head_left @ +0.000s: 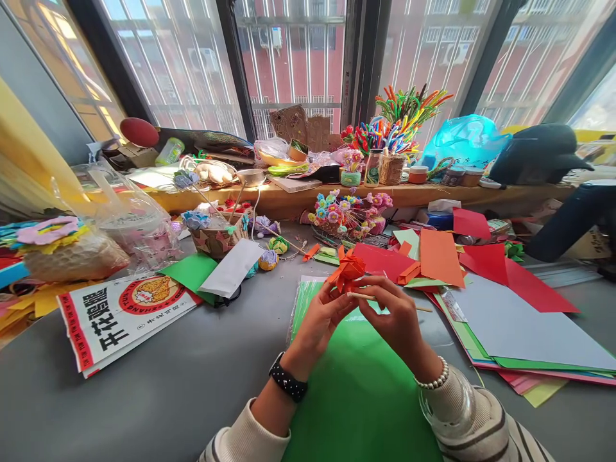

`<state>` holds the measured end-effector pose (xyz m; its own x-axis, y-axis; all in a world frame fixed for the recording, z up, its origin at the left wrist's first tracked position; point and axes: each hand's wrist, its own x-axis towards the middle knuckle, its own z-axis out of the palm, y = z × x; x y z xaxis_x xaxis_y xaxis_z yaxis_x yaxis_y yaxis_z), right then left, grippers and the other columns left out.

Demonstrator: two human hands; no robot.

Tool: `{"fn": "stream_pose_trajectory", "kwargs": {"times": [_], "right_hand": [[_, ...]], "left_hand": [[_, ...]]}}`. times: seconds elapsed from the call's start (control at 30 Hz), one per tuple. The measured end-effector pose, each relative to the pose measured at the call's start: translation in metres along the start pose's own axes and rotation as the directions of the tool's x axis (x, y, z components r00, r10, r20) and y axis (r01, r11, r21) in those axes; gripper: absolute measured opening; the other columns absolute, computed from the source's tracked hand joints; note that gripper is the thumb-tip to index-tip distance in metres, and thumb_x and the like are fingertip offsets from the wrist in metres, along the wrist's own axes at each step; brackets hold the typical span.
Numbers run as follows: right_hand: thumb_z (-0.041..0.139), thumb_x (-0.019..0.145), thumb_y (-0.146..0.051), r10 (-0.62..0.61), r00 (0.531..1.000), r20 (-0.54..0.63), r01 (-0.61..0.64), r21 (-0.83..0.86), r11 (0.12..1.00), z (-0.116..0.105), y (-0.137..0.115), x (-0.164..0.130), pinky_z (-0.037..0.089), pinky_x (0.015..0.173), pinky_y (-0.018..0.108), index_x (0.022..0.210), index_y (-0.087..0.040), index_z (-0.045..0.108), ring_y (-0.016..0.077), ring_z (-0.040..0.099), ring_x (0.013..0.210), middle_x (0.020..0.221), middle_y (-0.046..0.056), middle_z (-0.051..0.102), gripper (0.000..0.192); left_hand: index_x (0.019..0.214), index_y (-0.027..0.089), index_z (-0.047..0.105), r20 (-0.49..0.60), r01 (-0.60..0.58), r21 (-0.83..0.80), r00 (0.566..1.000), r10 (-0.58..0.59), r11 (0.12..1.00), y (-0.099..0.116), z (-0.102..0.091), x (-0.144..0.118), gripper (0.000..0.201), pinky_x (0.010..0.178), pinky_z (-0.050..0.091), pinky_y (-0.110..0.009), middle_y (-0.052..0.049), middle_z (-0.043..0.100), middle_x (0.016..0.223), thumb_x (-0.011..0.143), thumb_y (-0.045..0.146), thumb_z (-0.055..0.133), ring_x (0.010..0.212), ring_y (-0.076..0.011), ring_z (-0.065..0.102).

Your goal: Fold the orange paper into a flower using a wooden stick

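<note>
An orange folded paper flower [350,265] is held up above a green sheet [363,378]. My left hand [323,314] is closed on the flower's base, its fingertips under the petals. My right hand [395,314] pinches a thin pale stick [364,296], which runs sideways from just below the flower. The stick's other end shows past the right hand's back edge. I cannot tell whether the stick touches the flower, as fingers cover that spot.
At right lies a stack of coloured paper [539,327], with orange paper [440,256] and red pieces nearby. A printed paper bag [129,317] lies left. Behind are a basket of paper flowers [219,237], crocheted-looking flowers [344,212] and a crowded ledge [283,200].
</note>
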<state>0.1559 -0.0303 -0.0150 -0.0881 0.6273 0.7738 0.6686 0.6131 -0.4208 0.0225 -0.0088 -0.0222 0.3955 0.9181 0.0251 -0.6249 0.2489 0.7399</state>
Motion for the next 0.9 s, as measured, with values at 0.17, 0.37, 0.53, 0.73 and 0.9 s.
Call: {"fn": "stream_pose_trajectory", "kwargs": {"times": [0.17, 0.37, 0.53, 0.73, 0.9], "right_hand": [[0.052, 0.075, -0.012, 0.013, 0.999, 0.043, -0.014, 0.006, 1.0, 0.003, 0.002, -0.001, 0.048, 0.058, 0.024, 0.083, -0.02, 0.063, 0.0143, 0.061, 0.071, 0.091, 0.004, 0.067, 0.016], [0.049, 0.076, -0.01, 0.008, 1.0, 0.017, -0.008, -0.033, 0.999, 0.009, 0.003, -0.003, 0.048, 0.06, 0.025, 0.087, -0.019, 0.062, 0.0153, 0.063, 0.072, 0.084, 0.003, 0.069, 0.019], [0.05, 0.074, -0.011, 0.091, 0.995, 0.03, -0.09, -0.049, 0.995, 0.01, 0.004, -0.002, 0.044, 0.05, 0.023, 0.087, -0.019, 0.063, 0.0123, 0.058, 0.054, 0.08, 0.002, 0.069, 0.02], [0.051, 0.074, -0.013, 0.242, 0.965, 0.104, -0.244, 0.003, 0.97, 0.008, 0.003, 0.0, 0.04, 0.047, 0.02, 0.088, -0.02, 0.063, 0.0096, 0.051, 0.049, 0.079, 0.0, 0.068, 0.02], [0.05, 0.073, -0.016, 0.317, 0.939, 0.135, -0.327, 0.054, 0.944, 0.006, 0.001, 0.004, 0.034, 0.042, 0.019, 0.086, -0.019, 0.062, 0.0079, 0.045, 0.044, 0.073, -0.001, 0.066, 0.018]], "left_hand": [[0.089, 0.017, 0.061, -0.099, -0.005, 0.001, 0.995, 0.005, 1.0, 0.0, -0.001, 0.002, 0.034, 0.079, 0.045, -0.024, 0.0, 0.067, 0.083, 0.057, 0.012, 0.071, 0.079, -0.0121, 0.061], [0.089, 0.015, 0.058, -0.156, -0.054, 0.166, 0.985, 0.08, 0.985, -0.003, -0.002, 0.003, 0.033, 0.078, 0.046, -0.027, -0.002, 0.065, 0.084, 0.059, 0.021, 0.071, 0.081, -0.0147, 0.061], [0.09, 0.019, 0.039, -0.233, -0.213, 0.438, 0.911, 0.339, 0.873, -0.005, -0.001, 0.003, 0.042, 0.07, 0.048, -0.026, -0.001, 0.058, 0.086, 0.061, 0.025, 0.069, 0.077, -0.0144, 0.063], [0.085, 0.023, 0.032, -0.155, -0.301, 0.552, 0.879, 0.45, 0.778, -0.006, 0.003, 0.001, 0.036, 0.066, 0.049, -0.023, 0.002, 0.053, 0.088, 0.068, 0.024, 0.063, 0.073, -0.0107, 0.063], [0.085, 0.02, 0.045, -0.059, -0.282, 0.683, 0.899, 0.435, 0.674, -0.007, 0.001, 0.001, 0.018, 0.071, 0.049, -0.027, -0.002, 0.059, 0.085, 0.074, 0.028, 0.056, 0.079, -0.0145, 0.062]]}}
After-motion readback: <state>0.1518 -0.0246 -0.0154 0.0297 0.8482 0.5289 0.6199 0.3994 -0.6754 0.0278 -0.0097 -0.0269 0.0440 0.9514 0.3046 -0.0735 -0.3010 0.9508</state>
